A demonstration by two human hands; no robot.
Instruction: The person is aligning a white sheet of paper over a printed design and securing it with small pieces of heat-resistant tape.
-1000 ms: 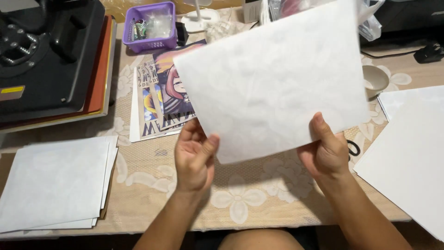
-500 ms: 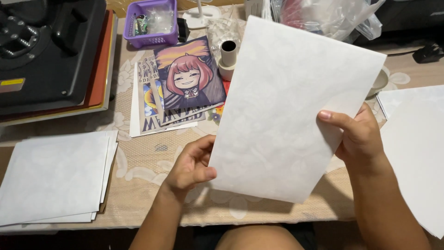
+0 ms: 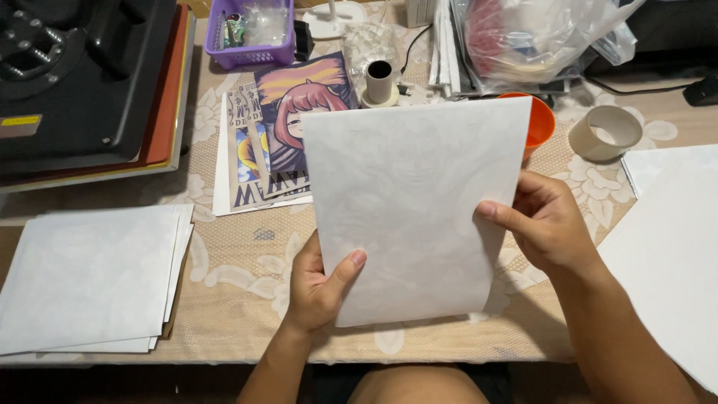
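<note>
I hold a white translucent sheet of paper (image 3: 407, 202) upright above the table, with both hands on it. My left hand (image 3: 318, 288) pinches its lower left corner, thumb on the front. My right hand (image 3: 542, 224) grips its right edge at mid-height. Behind the sheet lies a stack of colourful cartoon prints (image 3: 273, 138), partly hidden by it.
A pile of white sheets (image 3: 90, 277) lies at the left, more white sheets (image 3: 669, 239) at the right. A black heat press (image 3: 82, 82) fills the far left. A purple basket (image 3: 254, 34), tape rolls (image 3: 606, 131), an orange bowl (image 3: 540, 123) and a plastic bag (image 3: 531, 37) stand at the back.
The sheet has swung from tilted to nearly upright and come lower and to the left. My right hand moved from the bottom edge to the right edge.
</note>
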